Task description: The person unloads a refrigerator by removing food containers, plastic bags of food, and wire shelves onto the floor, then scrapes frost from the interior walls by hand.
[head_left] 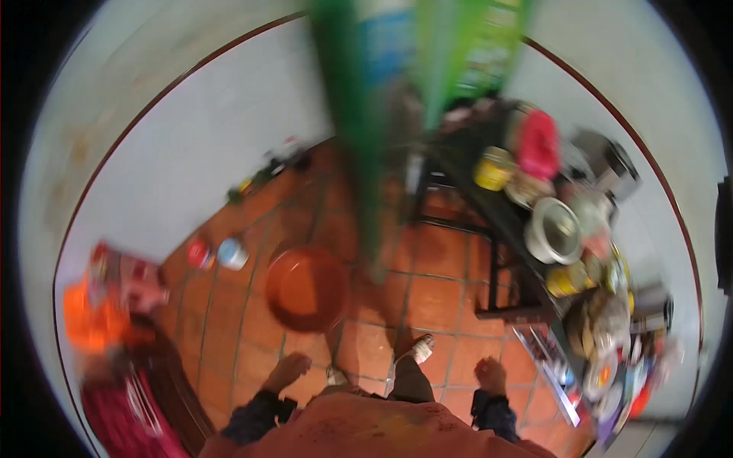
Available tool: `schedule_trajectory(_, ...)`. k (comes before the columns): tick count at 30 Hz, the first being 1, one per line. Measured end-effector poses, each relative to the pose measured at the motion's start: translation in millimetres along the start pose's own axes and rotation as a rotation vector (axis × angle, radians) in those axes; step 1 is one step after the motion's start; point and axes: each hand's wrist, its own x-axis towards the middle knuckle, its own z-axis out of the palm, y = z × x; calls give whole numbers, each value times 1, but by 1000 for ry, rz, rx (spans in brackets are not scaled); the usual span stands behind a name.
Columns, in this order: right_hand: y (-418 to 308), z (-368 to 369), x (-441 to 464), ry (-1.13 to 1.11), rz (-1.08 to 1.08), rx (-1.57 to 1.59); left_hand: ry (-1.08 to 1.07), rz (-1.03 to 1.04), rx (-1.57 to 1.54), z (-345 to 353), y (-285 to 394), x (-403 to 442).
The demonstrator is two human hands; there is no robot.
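Observation:
Low in the view, my left hand [288, 372] hangs over the tiled floor at my left side. Its fingers are blurred and their shape cannot be made out. On the other side, my right hand [490, 375] looks loosely curled, also too blurred to read. Neither hand touches any object that shows. A round orange-brown basin [307, 290] stands on the floor ahead of my left hand, apart from it. Dark cuffs cover both wrists.
A dark table [489, 200] along the right wall bears a white pot [553, 230], a yellow can [495, 169] and bags. A blurred green door [366, 114] stands ahead. Two small tubs [232, 254] sit left; an orange bag [95, 317] lies beyond.

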Motion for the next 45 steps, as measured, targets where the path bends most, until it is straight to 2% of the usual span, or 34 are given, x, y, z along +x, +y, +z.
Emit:
schedule_trajectory(1,30,9,-3,60,95,-70,63,-37,-156,-5,-23,-15)
schedule_trajectory(2,41,51,-21,152,278,-180,120,-90,-192,-10,-58,-25)
schedule_trajectory(3,58,77,-41,140,309,-312,150,-107,-237,-13,-93,-39)
schedule_trajectory(5,82,75,-44,-13,410,-409,241,-115,-380,-20,-170,-66)
schedule_trajectory(6,88,76,-39,-9,422,-444,325,188,219,-19,-244,-70)
schedule_trajectory(7,104,74,-35,-32,459,-398,335,175,192,-25,-261,-86)
schedule_trajectory(9,111,80,-29,-36,631,-335,266,-468,-682,-52,-228,-126)
schedule_trajectory(10,119,50,0,-107,686,-305,386,-414,-796,-61,-207,-144)
schedule_trajectory(11,127,21,27,-181,737,-268,390,-432,-812,-66,-216,-150)
schedule_trajectory(13,137,129,-20,-180,607,-477,481,-283,-854,-73,-235,-152)
schedule_trajectory(14,144,202,-54,-172,546,-585,515,-301,-861,-71,-253,-151)
schedule_trajectory(15,154,223,-47,-165,552,-590,513,-311,-865,-70,-260,-157)
schedule_trajectory(17,170,246,-30,-385,677,-674,630,-389,-863,-65,-271,-168)
schedule_trajectory(18,181,251,-4,-394,680,-676,659,-401,-905,-59,-282,-174)
schedule_trajectory(20,212,242,48,-395,901,-581,712,-443,-1036,-33,-309,-194)
schedule_trajectory(21,221,264,38,-388,905,-571,740,-401,-1125,-14,-326,-204)
schedule_trajectory(22,231,320,11,-327,697,-947,636,-265,-346,4,-357,-218)
schedule_trajectory(23,238,360,0,-255,450,-1303,595,-338,-496,16,-358,-233)
schedule_trajectory(25,253,371,26,-231,417,-1300,525,-429,-564,15,-366,-225)
schedule_trajectory(27,271,355,73,-538,736,-673,446,-510,-714,-14,-380,-187)
schedule_trajectory(28,280,360,92,-544,643,-639,403,-530,-770,-42,-383,-157)
schedule_trajectory(30,299,364,109,-476,636,-875,332,-546,-807,-104,-390,-110)
schedule_trajectory(33,327,382,112,-383,631,-800,282,-521,-820,-201,-421,-66)
schedule_trajectory(37,394,423,89,-491,653,-982,337,-466,-856,-348,-470,-30)
schedule_trajectory(38,415,442,83,-840,242,-1540,357,-460,-865,-382,-483,-26)
schedule_trajectory(39,440,472,64,-1153,-258,-2054,379,-456,-879,-413,-496,-23)
schedule_trajectory(41,478,518,18,-331,397,-1108,421,-460,-920,-461,-521,-19)
schedule_trajectory(42,490,536,3,-315,387,-1099,437,-464,-946,-482,-535,-17)
schedule_trajectory(44,504,557,-15,-403,401,-1390,456,-480,-998,-512,-564,-15)
schedule_trajectory(45,508,551,-15,-385,398,-1380,456,-491,-1032,-522,-579,-14)
